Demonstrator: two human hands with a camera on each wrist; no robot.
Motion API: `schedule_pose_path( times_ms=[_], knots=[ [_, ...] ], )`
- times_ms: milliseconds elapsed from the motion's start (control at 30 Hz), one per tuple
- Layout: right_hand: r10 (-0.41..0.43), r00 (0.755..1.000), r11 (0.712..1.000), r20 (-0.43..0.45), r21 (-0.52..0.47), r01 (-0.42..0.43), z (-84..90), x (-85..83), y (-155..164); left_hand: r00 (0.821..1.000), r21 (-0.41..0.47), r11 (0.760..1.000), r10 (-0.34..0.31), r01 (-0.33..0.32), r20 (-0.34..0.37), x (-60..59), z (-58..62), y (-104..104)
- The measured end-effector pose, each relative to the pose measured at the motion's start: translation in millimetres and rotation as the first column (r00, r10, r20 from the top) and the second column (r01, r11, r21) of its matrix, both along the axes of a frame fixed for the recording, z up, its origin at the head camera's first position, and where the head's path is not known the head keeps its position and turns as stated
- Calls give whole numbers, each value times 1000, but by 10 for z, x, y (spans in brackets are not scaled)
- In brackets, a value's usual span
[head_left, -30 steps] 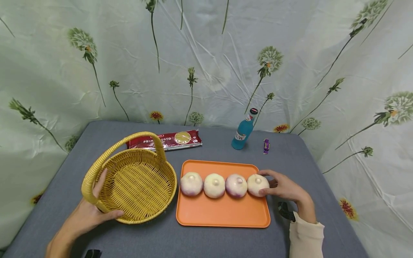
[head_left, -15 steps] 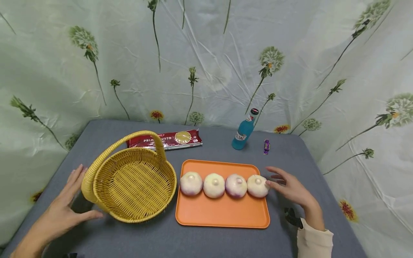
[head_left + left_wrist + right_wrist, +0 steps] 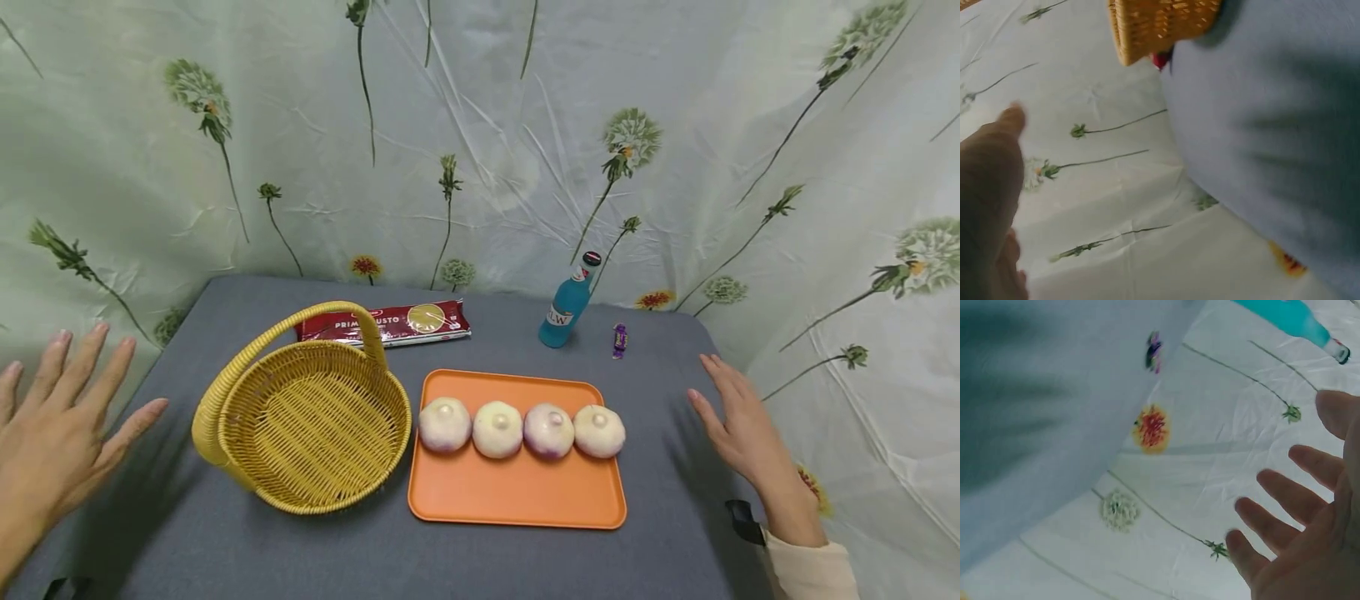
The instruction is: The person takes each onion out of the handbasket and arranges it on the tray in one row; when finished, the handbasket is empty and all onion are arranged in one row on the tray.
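Note:
An empty yellow wicker basket (image 3: pixel 307 417) with a hoop handle sits left of centre on the grey table (image 3: pixel 660 500). Beside it an orange tray (image 3: pixel 517 492) carries several pale round buns (image 3: pixel 522 430) in a row. My left hand (image 3: pixel 56 417) hovers off the table's left edge, fingers spread and straight, holding nothing. My right hand (image 3: pixel 738 425) is raised near the table's right edge, fingers straight, apart from the tray. The left wrist view catches the basket's rim (image 3: pixel 1160 25); the right wrist view shows my spread fingers (image 3: pixel 1291 506).
A red pasta packet (image 3: pixel 386 323) lies behind the basket. A blue bottle (image 3: pixel 567 307) leans at the back, with a small purple candy (image 3: pixel 618 340) beside it. A floral sheet (image 3: pixel 480 133) hangs behind and around the table.
My left hand let go of the basket and drew away to the left. My right hand left the rightmost bun and moved right, off the tray. Both hands opened wide.

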State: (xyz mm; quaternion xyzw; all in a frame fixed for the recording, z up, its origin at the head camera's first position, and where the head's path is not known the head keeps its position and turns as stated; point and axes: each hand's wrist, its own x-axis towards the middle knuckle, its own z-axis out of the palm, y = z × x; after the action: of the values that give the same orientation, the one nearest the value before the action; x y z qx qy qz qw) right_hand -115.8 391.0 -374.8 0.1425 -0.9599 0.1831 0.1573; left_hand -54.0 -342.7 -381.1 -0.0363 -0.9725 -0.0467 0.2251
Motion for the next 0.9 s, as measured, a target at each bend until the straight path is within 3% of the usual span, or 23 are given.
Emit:
schedule_pose_path(
  times_ms=[67,200,333,433,600,900],
  knots=[
    [-32,999,998,1,59,32,-8,25,35,997,2,1000,-23,23,-70,-33,38,-13],
    [-119,993,978,16,177,114,-24,78,82,994,6,999,-34,35,-103,-57,59,-36],
    [-188,982,954,35,243,174,-39,114,112,1000,-1,1000,17,-17,12,-46,33,-63],
    [-221,973,946,71,257,196,-51,128,125,993,-18,998,64,-62,103,-40,6,-85],
    [-243,966,938,93,275,209,-84,139,141,982,-38,994,107,-103,157,-41,-15,-100],
    [-248,962,940,113,268,211,-125,162,148,972,-31,992,123,-119,200,-54,-19,-105]
  ],
)
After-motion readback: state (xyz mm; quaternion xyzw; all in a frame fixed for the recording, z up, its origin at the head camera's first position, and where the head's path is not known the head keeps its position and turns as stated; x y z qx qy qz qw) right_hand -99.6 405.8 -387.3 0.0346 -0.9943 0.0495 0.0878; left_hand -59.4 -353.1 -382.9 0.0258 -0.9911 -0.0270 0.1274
